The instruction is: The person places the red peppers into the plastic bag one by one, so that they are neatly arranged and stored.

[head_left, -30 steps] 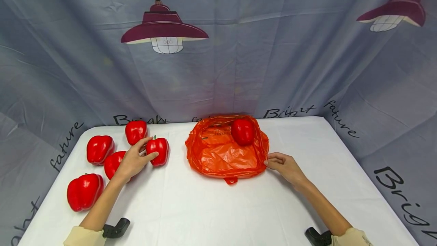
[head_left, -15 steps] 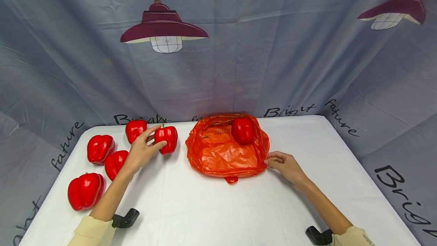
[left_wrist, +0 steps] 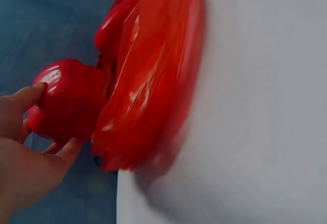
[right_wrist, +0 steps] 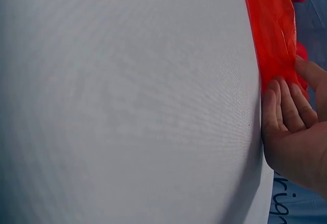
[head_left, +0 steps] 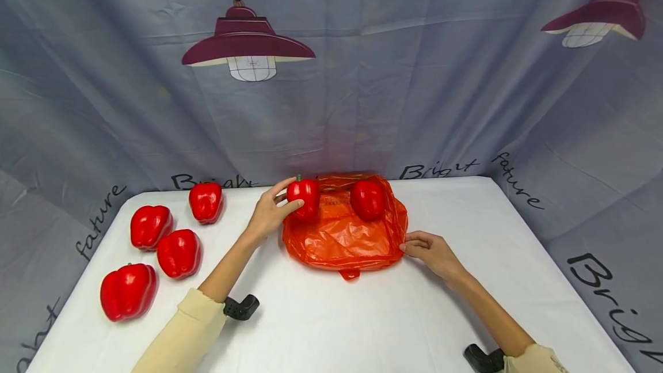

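Note:
My left hand (head_left: pixel 268 212) grips a red bell pepper (head_left: pixel 304 199) by its side, with the green stem up. The pepper is held over the left rim of an orange plastic bag (head_left: pixel 342 240), whose mouth is spread wide on the table. Inside the bag, toward the back right, lies another red bell pepper (head_left: pixel 368 200). My right hand (head_left: pixel 434 253) pinches the bag's right rim between thumb and fingers. In the left wrist view, thumb and fingers are curled round the held pepper (left_wrist: pixel 69 101) beside the bag (left_wrist: pixel 148 76).
Several red bell peppers stand at the left of the white table (head_left: pixel 331 321): one at the back (head_left: pixel 206 202), others nearer, the front one (head_left: pixel 128 292) closest to the left edge. A grey printed curtain (head_left: pixel 331 102) hangs behind the table.
My left hand has carried its pepper rightward and slightly back, from beside the other peppers to over the bag's left rim. My right hand stays on the bag's right rim.

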Motion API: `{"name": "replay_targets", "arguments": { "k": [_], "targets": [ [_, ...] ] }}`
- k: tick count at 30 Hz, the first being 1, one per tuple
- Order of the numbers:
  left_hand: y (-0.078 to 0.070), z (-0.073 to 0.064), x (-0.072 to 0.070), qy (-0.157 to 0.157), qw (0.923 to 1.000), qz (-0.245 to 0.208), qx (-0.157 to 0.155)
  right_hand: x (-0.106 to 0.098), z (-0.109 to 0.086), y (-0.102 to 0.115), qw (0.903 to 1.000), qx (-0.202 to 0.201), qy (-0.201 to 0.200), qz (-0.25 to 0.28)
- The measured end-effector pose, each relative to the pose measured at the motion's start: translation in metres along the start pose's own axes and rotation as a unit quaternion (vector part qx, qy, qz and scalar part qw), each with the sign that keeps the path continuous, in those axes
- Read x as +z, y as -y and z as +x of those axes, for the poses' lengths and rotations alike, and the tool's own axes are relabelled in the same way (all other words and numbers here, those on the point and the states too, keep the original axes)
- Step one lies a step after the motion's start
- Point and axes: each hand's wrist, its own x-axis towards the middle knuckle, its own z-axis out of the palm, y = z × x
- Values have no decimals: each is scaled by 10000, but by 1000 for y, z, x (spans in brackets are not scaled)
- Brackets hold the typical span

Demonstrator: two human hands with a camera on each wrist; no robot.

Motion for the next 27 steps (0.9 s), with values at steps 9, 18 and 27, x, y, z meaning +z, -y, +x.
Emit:
{"name": "replay_targets", "arguments": {
  "k": [9, 18, 27],
  "targets": [
    [6, 22, 41, 178, 9998, 82, -48, 1, 1, 0, 10000, -7, 30, 34],
    [9, 34, 61, 87, 9995, 263, -140, 1, 1, -2, 10000, 5, -19, -16],
    [17, 41, 72, -52, 9972, 665, -345, 0, 1, -2, 10000, -61, 57, 24]
  ]
}}
